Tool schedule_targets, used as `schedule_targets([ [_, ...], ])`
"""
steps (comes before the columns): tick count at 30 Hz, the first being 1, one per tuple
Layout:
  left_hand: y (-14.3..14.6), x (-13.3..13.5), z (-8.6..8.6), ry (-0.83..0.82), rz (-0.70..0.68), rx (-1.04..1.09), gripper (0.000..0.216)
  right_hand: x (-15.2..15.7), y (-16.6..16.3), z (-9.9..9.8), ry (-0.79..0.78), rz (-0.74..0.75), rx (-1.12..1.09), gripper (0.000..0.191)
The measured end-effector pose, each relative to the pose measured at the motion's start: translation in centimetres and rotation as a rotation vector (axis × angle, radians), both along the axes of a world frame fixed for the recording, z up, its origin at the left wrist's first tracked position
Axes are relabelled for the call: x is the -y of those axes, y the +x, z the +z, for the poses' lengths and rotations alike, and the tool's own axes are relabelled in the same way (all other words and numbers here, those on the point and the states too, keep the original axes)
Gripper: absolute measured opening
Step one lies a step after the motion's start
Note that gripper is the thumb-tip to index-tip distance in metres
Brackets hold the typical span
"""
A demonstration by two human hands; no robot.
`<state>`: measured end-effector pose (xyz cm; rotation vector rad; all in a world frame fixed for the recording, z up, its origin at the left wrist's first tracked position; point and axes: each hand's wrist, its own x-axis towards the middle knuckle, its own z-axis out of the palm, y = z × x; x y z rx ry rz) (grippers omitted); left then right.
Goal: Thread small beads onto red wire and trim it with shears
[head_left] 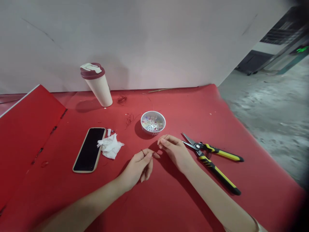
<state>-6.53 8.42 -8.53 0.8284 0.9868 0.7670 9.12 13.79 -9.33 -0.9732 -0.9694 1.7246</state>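
My left hand [135, 167] is closed, thumb against the fingers, with a thin dark red thread [142, 152] looped over a finger and pinched at the tips. Close beside it, my right hand [176, 150] is pinched shut; whatever its fingertips hold is too small to make out. Just beyond both hands stands a small white perforated bowl [153, 132] with many small pale and coloured beads [153, 122] inside. To the right of my right hand lie shears [198, 147] with yellow and black handles, blades apart.
Left on the red table [149, 206] lie a phone [87, 149] and a crumpled white tissue [111, 146]. A cup with a maroon lid [99, 87] stands behind them. Loose red thread [122, 99] lies near the white wall [154, 42]. A red panel [26, 135] is at far left.
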Motion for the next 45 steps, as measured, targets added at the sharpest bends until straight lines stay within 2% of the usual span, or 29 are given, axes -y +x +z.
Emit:
schedule_targets([
  [3,0.01,-0.10,-0.25,-0.013,0.006,0.027,0.033,-0.13,0.02,0.03,-0.051,-0.032,-0.035,0.018],
  [13,0.06,-0.09,0.05,-0.017,0.011,0.044,0.033,-0.29,0.03,0.01,-0.059,-0.045,-0.042,0.018],
  [21,0.02,-0.29,-0.42,-0.045,0.015,0.125,0.030,-0.31,0.09,-0.02,-0.053,-0.075,-0.042,0.019],
  [26,-0.16,-0.10,-0.56,-0.008,-0.006,0.097,0.030,-0.27,0.04,-0.05,-0.042,-0.084,-0.019,0.020],
  [33,0.07,0.05,-0.41,0.025,0.045,0.086,0.031,-0.14,0.09,-0.06,-0.036,-0.068,-0.007,0.021],
  [38,0.15,-0.01,-0.24,0.055,0.125,0.093,0.035,-0.32,0.28,-0.15,-0.022,-0.102,-0.006,0.023],
  [45,-0.23,-0.14,-0.34,0.154,0.479,0.039,0.032,-0.49,0.66,-0.03,-0.018,-0.128,-0.035,0.022],
])
